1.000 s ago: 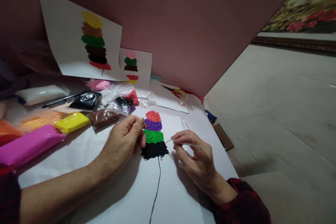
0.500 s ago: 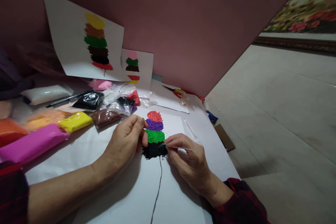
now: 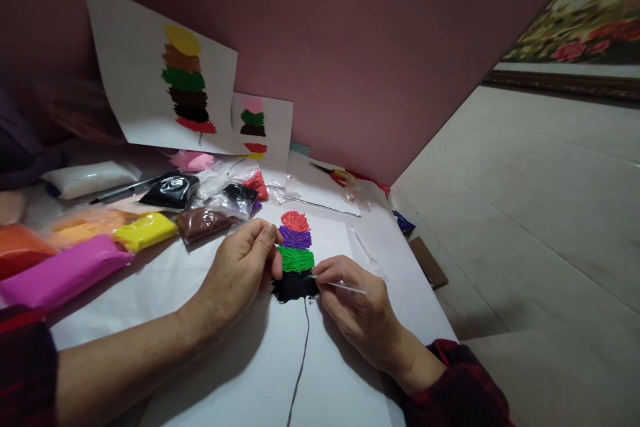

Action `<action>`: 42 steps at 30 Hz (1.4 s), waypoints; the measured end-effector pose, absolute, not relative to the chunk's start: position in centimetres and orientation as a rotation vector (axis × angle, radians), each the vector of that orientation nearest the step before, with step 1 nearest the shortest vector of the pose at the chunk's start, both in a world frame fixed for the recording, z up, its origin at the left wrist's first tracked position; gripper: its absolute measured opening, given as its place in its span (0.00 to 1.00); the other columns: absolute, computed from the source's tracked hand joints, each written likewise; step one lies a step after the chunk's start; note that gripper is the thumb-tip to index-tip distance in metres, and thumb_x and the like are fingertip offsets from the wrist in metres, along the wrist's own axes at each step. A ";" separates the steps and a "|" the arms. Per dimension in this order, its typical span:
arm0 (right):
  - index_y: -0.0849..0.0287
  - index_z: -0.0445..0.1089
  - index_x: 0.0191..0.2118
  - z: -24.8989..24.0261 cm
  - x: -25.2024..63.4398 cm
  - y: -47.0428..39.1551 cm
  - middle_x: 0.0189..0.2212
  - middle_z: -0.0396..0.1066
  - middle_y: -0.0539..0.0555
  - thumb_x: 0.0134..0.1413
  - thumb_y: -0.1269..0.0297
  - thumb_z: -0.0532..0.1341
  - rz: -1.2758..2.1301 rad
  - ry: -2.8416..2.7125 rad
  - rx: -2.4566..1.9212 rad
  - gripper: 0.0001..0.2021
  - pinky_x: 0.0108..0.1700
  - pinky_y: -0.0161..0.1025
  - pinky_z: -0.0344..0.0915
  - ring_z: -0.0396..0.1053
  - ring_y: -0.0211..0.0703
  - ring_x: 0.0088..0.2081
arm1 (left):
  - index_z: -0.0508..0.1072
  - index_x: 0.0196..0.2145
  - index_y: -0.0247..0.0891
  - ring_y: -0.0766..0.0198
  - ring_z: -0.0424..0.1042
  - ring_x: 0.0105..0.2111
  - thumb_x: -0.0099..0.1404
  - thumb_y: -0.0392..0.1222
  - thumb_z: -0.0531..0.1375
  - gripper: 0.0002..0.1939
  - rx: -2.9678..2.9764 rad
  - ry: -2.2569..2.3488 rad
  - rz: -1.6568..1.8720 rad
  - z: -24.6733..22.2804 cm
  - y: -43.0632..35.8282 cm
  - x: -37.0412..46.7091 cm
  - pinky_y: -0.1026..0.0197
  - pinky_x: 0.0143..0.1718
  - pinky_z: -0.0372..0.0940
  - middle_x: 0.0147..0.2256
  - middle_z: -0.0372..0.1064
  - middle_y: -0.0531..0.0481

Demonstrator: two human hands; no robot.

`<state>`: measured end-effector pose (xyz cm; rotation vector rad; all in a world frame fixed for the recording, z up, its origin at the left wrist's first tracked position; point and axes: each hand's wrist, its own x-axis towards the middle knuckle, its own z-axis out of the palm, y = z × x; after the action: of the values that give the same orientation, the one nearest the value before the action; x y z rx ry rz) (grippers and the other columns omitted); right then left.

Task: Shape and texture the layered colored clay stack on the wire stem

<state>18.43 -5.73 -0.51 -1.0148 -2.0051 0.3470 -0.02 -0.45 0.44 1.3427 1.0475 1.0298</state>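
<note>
On a white sheet of paper [image 3: 260, 360] is a stack of coloured clay bands: a red top [image 3: 295, 221], a purple band [image 3: 295, 237], a green band [image 3: 296, 259] and a black band [image 3: 295, 285], scored with fine lines. A thin dark line [image 3: 303, 353] runs down below them. My right hand [image 3: 357, 307] pinches a thin clear plastic stick [image 3: 349, 287], its tip at the black clay's right edge. Closed, with thumb against forefinger, my left hand [image 3: 245, 267] rests at the left edge of the clay; anything inside it is hidden.
Bagged clay lies at left: a magenta pack [image 3: 65, 273], yellow pack [image 3: 146, 232], brown pack [image 3: 203, 223] and others. Two finished clay pictures [image 3: 107, 60] lean on the pink wall. Scissors [image 3: 337, 175] lie behind; another clear plastic tool [image 3: 367, 250] is near the right table edge.
The plastic stick in my right hand has tilted and shifted slightly against the black clay. My left hand stays in nearly the same place.
</note>
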 end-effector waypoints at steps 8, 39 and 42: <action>0.60 0.67 0.36 -0.5 18.6 -5.7 0.34 0.70 0.55 0.53 0.81 0.56 0.327 -1.932 -1.005 0.10 0.37 0.40 0.70 0.71 0.41 0.36 | 0.63 0.30 0.40 0.69 0.58 0.16 0.66 0.50 0.51 0.12 1.332 1.051 1.024 0.5 -0.5 0.0 0.67 0.19 0.55 0.17 0.64 0.58; 0.62 0.74 0.29 -0.5 17.5 -5.6 0.26 0.72 0.52 0.51 0.72 0.63 0.498 -1.626 -1.215 0.03 0.23 0.35 0.66 0.68 0.37 0.24 | 0.63 0.30 0.40 0.70 0.57 0.15 0.67 0.49 0.50 0.13 1.321 1.056 1.029 0.5 -0.3 0.1 0.68 0.18 0.53 0.15 0.63 0.59; 0.62 0.74 0.29 -0.6 17.5 -5.6 0.26 0.73 0.53 0.51 0.73 0.62 0.491 -1.638 -1.226 0.03 0.24 0.35 0.67 0.69 0.38 0.24 | 0.63 0.30 0.40 0.70 0.57 0.15 0.67 0.49 0.50 0.13 1.319 1.056 1.029 0.5 -0.3 0.1 0.68 0.18 0.53 0.15 0.63 0.59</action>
<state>17.54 -5.56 -0.64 -1.2259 -1.6378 0.4911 0.08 -0.34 0.53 1.3190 1.0559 1.0289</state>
